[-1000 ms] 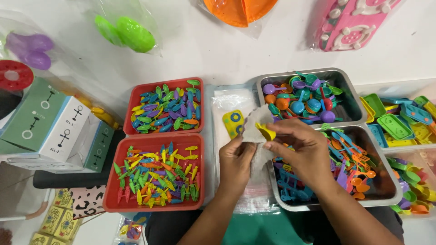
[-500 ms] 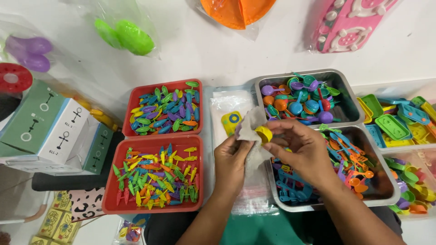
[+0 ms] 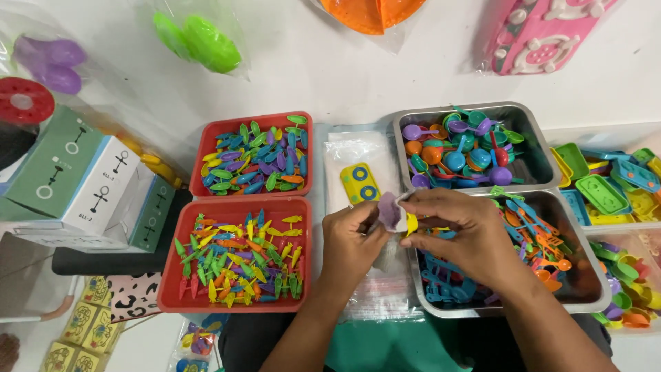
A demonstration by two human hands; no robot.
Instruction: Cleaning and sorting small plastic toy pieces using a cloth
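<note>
My left hand (image 3: 351,244) and my right hand (image 3: 461,234) meet over the gap between the trays, both pinching a small clear plastic bag (image 3: 390,212) that holds a purple piece and a yellow piece. Just beyond the fingers a yellow block with blue rings (image 3: 359,183) lies on a stack of clear bags (image 3: 354,155). My right hand hovers over a metal tray (image 3: 585,293) of mixed plastic toy tools.
Two red trays (image 3: 206,148) (image 3: 171,293) of small coloured plastic pieces sit at left. A metal tray (image 3: 523,124) of coloured scoops is at the back right, bins of toy pieces (image 3: 606,193) further right. Boxes (image 3: 76,186) stand at left; bagged toys lie along the back.
Both hands have lowered slightly with the small bag. The bag is more bunched between the fingers, and a purple piece now shows beside the yellow one.
</note>
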